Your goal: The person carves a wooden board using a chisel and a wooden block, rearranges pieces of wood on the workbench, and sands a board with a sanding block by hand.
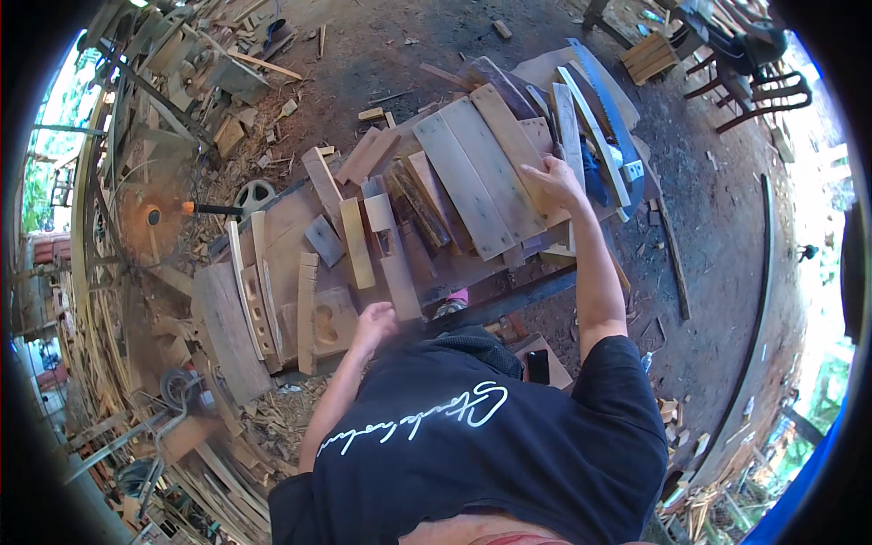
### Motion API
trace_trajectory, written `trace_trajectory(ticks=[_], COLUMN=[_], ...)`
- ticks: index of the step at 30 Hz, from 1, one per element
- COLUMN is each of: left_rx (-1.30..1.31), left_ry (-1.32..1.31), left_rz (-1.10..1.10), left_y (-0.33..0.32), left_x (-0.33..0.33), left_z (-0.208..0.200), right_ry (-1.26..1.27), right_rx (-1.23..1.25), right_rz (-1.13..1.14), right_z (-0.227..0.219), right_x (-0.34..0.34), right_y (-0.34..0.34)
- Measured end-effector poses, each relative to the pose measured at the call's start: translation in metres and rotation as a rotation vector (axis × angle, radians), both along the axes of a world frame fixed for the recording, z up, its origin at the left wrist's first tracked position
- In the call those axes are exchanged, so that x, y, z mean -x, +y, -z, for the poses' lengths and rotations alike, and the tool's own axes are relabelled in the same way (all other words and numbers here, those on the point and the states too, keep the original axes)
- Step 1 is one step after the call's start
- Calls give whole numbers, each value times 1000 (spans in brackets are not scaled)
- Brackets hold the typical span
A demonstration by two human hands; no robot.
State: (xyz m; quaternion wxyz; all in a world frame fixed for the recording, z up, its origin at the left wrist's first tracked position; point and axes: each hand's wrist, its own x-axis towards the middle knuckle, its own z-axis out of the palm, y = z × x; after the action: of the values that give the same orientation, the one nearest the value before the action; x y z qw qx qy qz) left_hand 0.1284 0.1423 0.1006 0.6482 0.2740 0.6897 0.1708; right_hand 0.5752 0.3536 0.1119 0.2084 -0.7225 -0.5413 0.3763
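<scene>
Right hand: half open, touching a board.
Left hand: curled by bench's near edge; can't tell if gripping.

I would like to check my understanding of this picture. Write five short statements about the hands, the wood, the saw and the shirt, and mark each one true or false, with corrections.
1. The right hand is on the wide planks. True.
2. The saw lies to the left of those planks. False: it lies to their right.
3. The shirt is dark with white writing. True.
4. The left hand is on the saw. False: it is near the worktable's near edge, well away from the saw.
5. Wood scraps lie on the ground. True.
</scene>
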Motion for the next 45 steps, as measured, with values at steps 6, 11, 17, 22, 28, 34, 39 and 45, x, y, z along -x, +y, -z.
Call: trace_trajectory(ticks=[6,11,17,22,28,34,39,45], left_rx=[-35,-1,-131,-196,-324,-290,-344,-433], left_ry=[-25,-88,-302,-379,-654,-593,-582,-291], left_rz=[-43,-91,-289,-334,-548,-646,-745,-899], left_y=[-2,3,34,70,65,42,34,14], left_x=[1,2,0,-6,-11,2,21,68], left_z=[-7,-17,-22,-34,-50,-39,-29,-25], right_ry=[584,330,270,518,580,558,678,141], right_rx=[104,-290,-548,-363,-271,-136,-262,-321], right_rz=[-71,-81,-181,-320,-415,-471,-380,-233], right_z=[-34,-80,-138,-151,-126,-107,-80,-13], right_x=[28,86,149,176,203,218,218,172], right_y=[5,-38,-107,-125,-121,-111,-118,-125])
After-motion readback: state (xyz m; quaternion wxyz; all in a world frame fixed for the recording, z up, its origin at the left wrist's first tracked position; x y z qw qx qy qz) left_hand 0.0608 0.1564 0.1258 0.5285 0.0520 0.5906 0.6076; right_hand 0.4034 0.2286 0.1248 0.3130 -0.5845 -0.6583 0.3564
